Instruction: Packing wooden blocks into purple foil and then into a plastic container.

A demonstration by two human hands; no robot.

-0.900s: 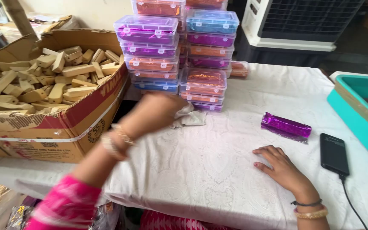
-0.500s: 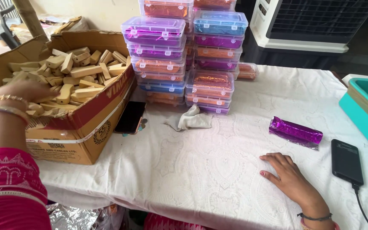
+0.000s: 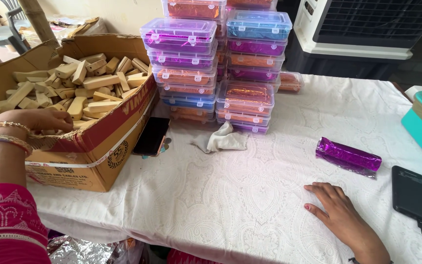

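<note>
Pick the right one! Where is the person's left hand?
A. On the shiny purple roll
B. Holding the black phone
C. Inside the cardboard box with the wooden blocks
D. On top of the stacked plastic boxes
C: the left hand reaches into the cardboard box and rests among the wooden blocks, while the right hand lies flat on the white tablecloth.

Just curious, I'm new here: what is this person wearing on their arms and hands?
The left hand has gold and pink bangles at the wrist, with a bright pink short sleeve bearing white patterned trim above. The right hand is bare, with a red-painted nail; a dark band shows at its wrist.
</note>
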